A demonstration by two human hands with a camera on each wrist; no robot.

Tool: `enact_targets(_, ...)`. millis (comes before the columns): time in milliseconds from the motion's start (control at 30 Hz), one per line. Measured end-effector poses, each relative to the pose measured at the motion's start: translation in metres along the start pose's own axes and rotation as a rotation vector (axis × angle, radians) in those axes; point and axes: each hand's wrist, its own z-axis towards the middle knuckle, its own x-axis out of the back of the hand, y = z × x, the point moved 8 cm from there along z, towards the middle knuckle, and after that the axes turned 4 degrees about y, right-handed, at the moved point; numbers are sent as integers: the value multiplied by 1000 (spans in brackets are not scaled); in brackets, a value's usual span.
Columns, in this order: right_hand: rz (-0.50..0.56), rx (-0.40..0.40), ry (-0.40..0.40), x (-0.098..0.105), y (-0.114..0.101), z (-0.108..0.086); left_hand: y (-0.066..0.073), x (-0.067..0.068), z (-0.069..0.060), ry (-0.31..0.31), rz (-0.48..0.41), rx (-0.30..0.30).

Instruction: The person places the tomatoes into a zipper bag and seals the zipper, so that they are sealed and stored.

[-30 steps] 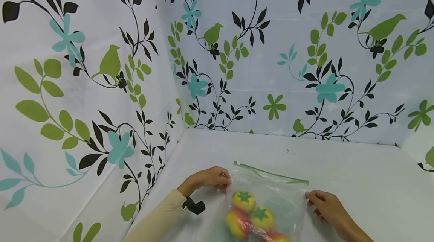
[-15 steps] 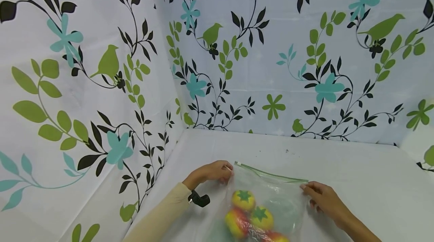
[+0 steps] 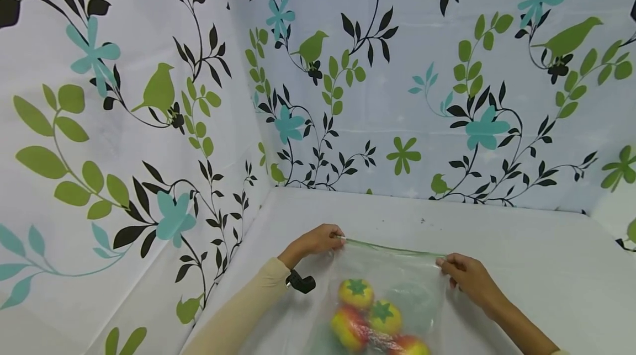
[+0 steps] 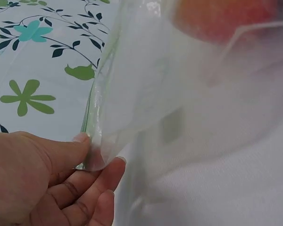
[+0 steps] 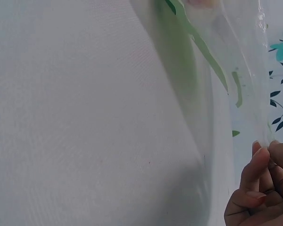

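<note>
A clear zip bag (image 3: pixel 417 294) with a green strip along its top edge lies at the bottom middle of the head view. Through its plastic show several red-and-yellow toy fruits (image 3: pixel 350 327), two of them with green star-shaped tops. My left hand (image 3: pixel 318 240) pinches the bag's top left corner between thumb and fingers, closely seen in the left wrist view (image 4: pixel 66 181). At the top right corner, my right hand (image 3: pixel 469 277) pinches the plastic by the green strip. The bag's lower end is cut off by the frame.
The white table (image 3: pixel 526 250) spreads beneath the bag. Patterned cloth (image 3: pixel 348 95) with leaves, birds and flowers hangs behind and at the left. A black wrist camera (image 3: pixel 301 282) sits on the left wrist.
Both hands have slid up the bag's sides to its top corners. The green strip, slanted and sagging before, is now pulled straighter between them. The fruits have hardly moved.
</note>
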Motion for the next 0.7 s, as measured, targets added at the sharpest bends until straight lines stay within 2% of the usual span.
enact_targets(233,-16,24,48,1,-4,3,-4,7,-7,17,-4,-30)
enact_targets(467,-81,71,93,3,-5,5,-7,7,-9,27,-7,-35)
enact_targets(700,-127,90,90,1,-3,7,-7,7,-9,28,21,-63)
